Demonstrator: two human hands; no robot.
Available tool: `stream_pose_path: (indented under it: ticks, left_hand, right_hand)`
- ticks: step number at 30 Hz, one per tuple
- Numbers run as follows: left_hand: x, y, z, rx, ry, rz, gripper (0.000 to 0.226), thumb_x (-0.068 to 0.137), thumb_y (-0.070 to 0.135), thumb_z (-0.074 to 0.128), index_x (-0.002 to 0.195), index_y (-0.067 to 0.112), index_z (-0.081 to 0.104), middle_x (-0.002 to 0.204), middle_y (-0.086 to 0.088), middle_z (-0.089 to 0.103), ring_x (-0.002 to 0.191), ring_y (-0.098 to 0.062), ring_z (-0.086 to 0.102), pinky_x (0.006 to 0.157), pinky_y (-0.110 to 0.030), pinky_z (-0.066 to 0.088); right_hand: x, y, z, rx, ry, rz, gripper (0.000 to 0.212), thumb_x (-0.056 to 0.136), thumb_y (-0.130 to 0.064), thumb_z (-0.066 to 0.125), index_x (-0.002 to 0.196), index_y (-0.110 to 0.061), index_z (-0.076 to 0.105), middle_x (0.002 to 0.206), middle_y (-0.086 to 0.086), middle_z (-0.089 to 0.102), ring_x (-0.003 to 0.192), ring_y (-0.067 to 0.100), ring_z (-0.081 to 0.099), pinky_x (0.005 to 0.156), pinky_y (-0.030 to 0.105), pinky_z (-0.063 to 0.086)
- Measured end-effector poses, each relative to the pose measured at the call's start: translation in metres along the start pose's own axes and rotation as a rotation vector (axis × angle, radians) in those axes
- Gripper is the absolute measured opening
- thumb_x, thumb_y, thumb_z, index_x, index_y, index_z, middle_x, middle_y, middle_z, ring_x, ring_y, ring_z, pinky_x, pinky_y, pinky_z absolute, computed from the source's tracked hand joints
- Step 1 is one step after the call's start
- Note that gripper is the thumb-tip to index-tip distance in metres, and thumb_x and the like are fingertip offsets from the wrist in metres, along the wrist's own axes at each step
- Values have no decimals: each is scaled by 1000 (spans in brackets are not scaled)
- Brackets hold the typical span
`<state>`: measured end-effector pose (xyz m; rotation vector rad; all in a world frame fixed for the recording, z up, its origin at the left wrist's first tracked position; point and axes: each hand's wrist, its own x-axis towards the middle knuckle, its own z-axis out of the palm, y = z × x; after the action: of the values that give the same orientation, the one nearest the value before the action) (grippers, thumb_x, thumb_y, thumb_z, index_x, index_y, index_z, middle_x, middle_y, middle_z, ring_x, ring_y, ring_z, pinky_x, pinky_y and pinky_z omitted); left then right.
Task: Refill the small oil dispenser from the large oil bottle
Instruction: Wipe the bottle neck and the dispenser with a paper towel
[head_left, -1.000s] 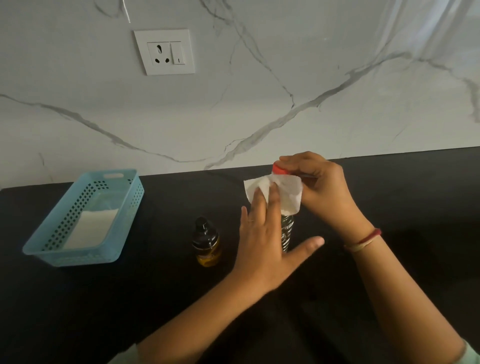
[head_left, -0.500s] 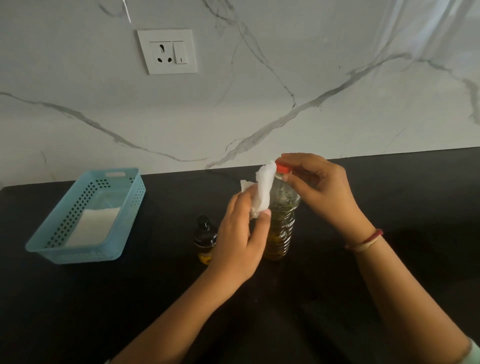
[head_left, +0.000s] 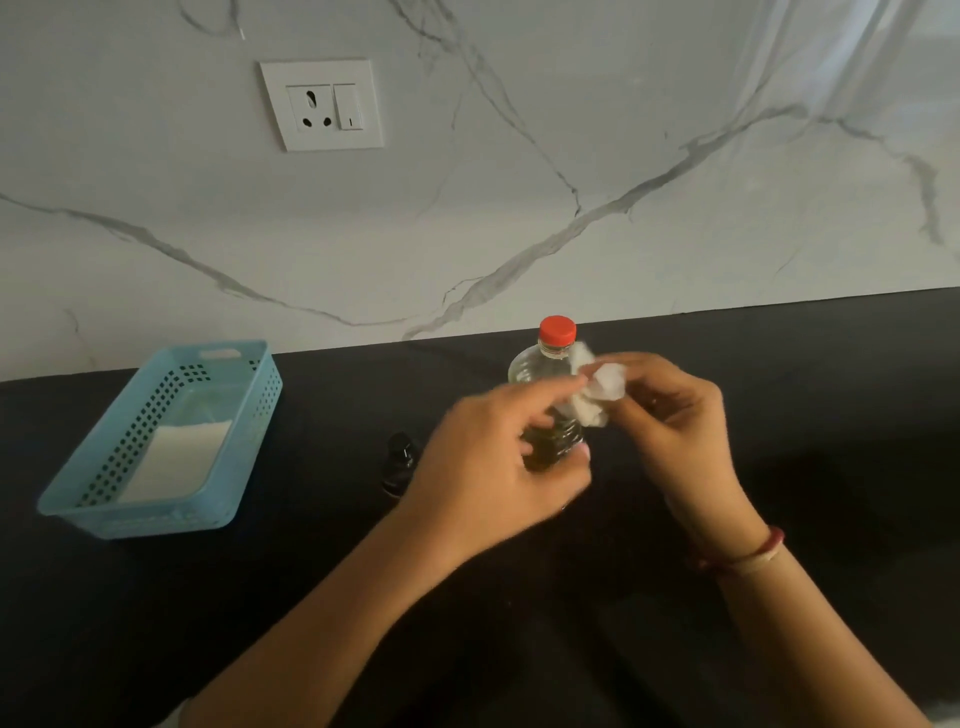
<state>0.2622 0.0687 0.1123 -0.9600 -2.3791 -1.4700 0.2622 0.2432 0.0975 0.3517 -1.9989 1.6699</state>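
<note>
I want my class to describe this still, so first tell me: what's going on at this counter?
A person works at a black counter. The right hand pinches a crumpled white tissue beside the neck of the large oil bottle, which stands upright with its red cap on. The left hand reaches the tissue too, but blur hides whether it grips. The small dark oil dispenser stands just left of that hand. Nothing is being poured.
</note>
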Motion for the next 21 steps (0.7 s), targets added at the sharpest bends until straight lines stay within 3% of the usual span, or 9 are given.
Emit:
stream_pose_path:
  ticks: [3, 6, 9, 12, 15, 21]
  left_hand:
    - [24, -8, -20, 106, 220, 130, 34, 88, 31, 58, 120, 21, 63, 106, 14, 67, 98, 0, 65, 77, -26, 58]
    - [55, -18, -28, 171, 201, 108, 33, 96, 28, 54, 127, 20, 60, 122, 6, 62, 114, -6, 58, 91, -29, 53]
    - [79, -22, -21, 111, 116, 28, 30, 92, 29, 60, 121, 19, 65, 122, 2, 65, 114, -7, 58, 91, -27, 53]
    - [92, -25, -14, 142, 82, -45, 21, 86, 30, 69, 102, 19, 75, 102, 6, 73, 93, -2, 66, 83, -22, 54]
    - [93, -26, -12, 126, 57, -51, 14, 84, 27, 71, 90, 15, 77, 86, 5, 75, 80, 1, 66, 73, -11, 51]
    - [92, -25, -9, 88, 21, -46, 18, 84, 29, 71, 91, 14, 77, 85, 6, 74, 78, 3, 67, 71, -9, 50]
  right_hand:
    - [0, 4, -10, -119, 223, 22, 29, 78, 3, 69, 104, -8, 62, 104, 9, 60, 94, 16, 63, 79, 34, 57]
    - [-2, 7, -9, -296, 260, -93, 26, 77, -8, 72, 101, -9, 61, 96, -2, 62, 87, 6, 63, 74, 16, 53]
    - [-6, 13, 4, -551, 150, -311, 15, 81, -4, 69, 95, -4, 70, 101, 10, 64, 94, 16, 62, 82, 18, 51]
    - [-10, 21, 13, -732, 80, -431, 15, 82, -1, 68, 97, 0, 71, 106, 16, 64, 95, 24, 63, 80, 32, 54]
    - [-12, 26, 19, -863, 15, -483, 19, 85, -3, 66, 104, 0, 69, 108, 16, 64, 98, 28, 61, 83, 35, 53]
    - [-18, 28, 32, -1012, -95, -584, 28, 89, -10, 56, 115, 1, 64, 115, 15, 63, 107, 29, 56, 94, 37, 46]
